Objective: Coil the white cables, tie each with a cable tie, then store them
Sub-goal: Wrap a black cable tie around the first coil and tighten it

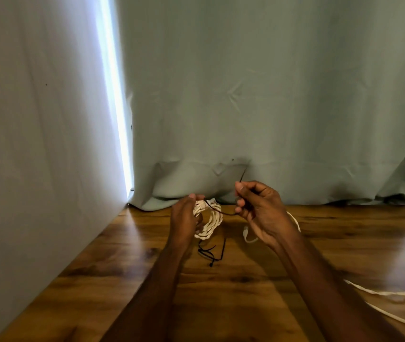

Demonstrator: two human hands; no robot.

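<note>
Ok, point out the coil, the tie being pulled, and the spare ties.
coil (pixel 212 222): head view, lower right loops.
tie (pixel 221 213): head view, strand between the hands.
spare ties (pixel 209 254): head view, tangle on the table.

Glossy wooden table, matt cloth curtain

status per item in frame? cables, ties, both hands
coiled white cable: wound into a bundle, held above the table, tie not yet closed
black cable tie: runs from the coil to the right hand, still open
spare black ties: lying loose on the table
second white cable: uncoiled, sprawled on the table at right
left hand: holds the coil
right hand: pinches the tie's free end
</note>
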